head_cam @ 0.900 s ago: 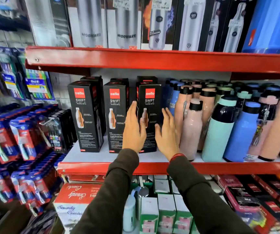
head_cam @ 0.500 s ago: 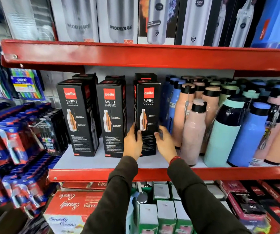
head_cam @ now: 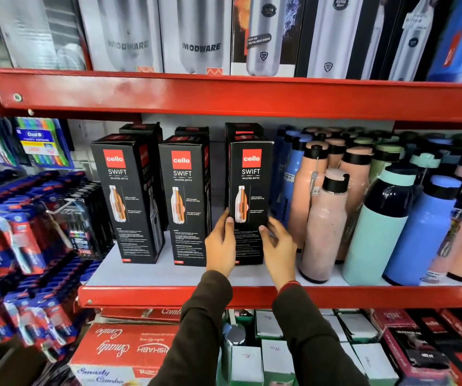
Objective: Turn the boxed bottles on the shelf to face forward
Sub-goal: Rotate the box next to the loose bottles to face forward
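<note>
Three black boxed bottles with a red logo stand in a row on the white shelf (head_cam: pixel 154 274). The left box (head_cam: pixel 128 199) and the middle box (head_cam: pixel 188 201) show their printed fronts, slightly angled. The right box (head_cam: pixel 249 190) faces forward. My left hand (head_cam: pixel 220 246) grips its lower left edge and my right hand (head_cam: pixel 278 246) holds its lower right edge. More black boxes stand behind the front row, mostly hidden.
Loose pink, blue and mint bottles (head_cam: pixel 327 224) crowd the shelf just right of the held box. A red shelf lip (head_cam: pixel 252 96) runs overhead with silver bottle boxes above. Toothbrush packs (head_cam: pixel 15 232) hang at left. Cartons (head_cam: pixel 124 349) sit below.
Both hands slid down from the upper front of the right box to its lower edges and closed on it. The box has shifted a little to the right, away from the middle box.
</note>
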The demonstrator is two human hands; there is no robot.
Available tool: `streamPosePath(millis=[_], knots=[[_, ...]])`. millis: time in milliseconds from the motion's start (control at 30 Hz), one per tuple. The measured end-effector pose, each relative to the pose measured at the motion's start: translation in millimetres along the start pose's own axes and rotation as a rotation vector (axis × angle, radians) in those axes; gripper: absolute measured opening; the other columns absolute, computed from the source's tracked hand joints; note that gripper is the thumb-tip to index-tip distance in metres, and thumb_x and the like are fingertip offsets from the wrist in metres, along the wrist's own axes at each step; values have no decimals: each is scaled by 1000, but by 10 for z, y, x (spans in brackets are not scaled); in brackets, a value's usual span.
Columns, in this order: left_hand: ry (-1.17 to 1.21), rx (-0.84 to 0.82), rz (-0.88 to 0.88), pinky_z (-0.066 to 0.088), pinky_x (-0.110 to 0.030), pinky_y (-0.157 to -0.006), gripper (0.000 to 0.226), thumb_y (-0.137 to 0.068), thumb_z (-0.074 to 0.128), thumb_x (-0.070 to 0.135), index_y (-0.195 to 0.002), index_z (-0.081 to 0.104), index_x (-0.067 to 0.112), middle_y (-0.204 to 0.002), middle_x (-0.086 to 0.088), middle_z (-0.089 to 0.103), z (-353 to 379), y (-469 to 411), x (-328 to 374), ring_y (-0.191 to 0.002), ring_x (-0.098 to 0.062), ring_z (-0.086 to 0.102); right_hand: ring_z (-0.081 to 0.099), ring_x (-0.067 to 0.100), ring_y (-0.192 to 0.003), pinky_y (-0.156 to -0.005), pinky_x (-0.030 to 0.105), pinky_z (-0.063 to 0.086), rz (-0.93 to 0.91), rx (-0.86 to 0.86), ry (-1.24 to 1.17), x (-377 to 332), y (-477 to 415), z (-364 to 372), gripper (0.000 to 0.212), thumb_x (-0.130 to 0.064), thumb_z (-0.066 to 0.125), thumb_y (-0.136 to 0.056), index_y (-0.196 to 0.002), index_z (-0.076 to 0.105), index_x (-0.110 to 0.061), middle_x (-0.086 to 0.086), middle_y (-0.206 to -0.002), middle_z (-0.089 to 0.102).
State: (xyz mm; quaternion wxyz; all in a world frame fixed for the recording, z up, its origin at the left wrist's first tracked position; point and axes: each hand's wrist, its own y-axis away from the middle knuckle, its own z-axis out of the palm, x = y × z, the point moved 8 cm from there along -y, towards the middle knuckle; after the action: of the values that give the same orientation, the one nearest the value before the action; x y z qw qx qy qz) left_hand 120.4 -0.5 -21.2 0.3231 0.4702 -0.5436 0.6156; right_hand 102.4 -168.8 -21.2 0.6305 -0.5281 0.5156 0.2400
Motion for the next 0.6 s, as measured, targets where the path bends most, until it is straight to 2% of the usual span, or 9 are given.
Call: streamPosePath(millis=[67,133,200,233,300,367,500,600], knots=[[79,15,-2,39,-11,-96,40,-102,38,41,-136,56,29,-124,11,64,-7,36,15,-123,-9,57,62,-7,-102,-82,1,45,-5,-32,8,-39,12,2,44,-18,68,-90,-132,57,-20,-8,-116,67],[168,13,9,45,-27,-103,43,-102,36,45,-134,60,29,-119,14,68,-4,72,42,-117,-6,61,62,-12,-98,-83,4,46,-23,-79,51,-64,20,14,57,-23,79,-78,-129,55,-32,-21,-109,67],[231,38,13,49,-39,-103,47,-99,36,49,-129,64,26,-118,11,71,-22,102,52,-116,-6,64,62,-15,-98,-81,3,46,-38,-105,95,-87,37,16,70,-30,88,-65,-122,50,-44,-29,-103,65],[240,62,19,51,-41,-102,47,-98,36,51,-125,67,27,-115,13,72,-39,119,66,-114,-4,65,61,-15,-100,-83,4,46,-43,-105,101,-100,41,14,76,-34,90,-60,-121,47,-45,-29,-105,65],[227,103,43,54,-35,-97,43,-97,38,52,-116,71,33,-104,21,74,-64,161,105,-108,2,67,61,-7,-107,-89,12,48,-50,-96,95,-119,50,24,88,-41,93,-51,-125,46,-38,-21,-113,65],[229,124,61,55,-28,-93,39,-97,41,52,-112,73,35,-101,24,74,-68,194,127,-105,3,68,62,-3,-106,-89,15,48,-53,-63,88,-127,54,18,93,-45,93,-47,-127,46,-32,-17,-114,65],[212,124,127,54,-18,-86,31,-95,49,39,-111,74,30,-104,16,76,-88,200,166,-103,-3,70,60,-13,-97,-79,4,46,-44,-23,98,-141,43,-9,81,-42,90,-50,-117,45,-41,-25,-102,63],[110,125,192,46,-11,-93,31,-99,50,27,-125,67,23,-121,14,69,-81,179,191,-114,3,62,60,-19,-93,-74,0,44,-66,-22,90,-165,-4,-69,73,-42,86,-49,-111,46,-46,-31,-97,64]])
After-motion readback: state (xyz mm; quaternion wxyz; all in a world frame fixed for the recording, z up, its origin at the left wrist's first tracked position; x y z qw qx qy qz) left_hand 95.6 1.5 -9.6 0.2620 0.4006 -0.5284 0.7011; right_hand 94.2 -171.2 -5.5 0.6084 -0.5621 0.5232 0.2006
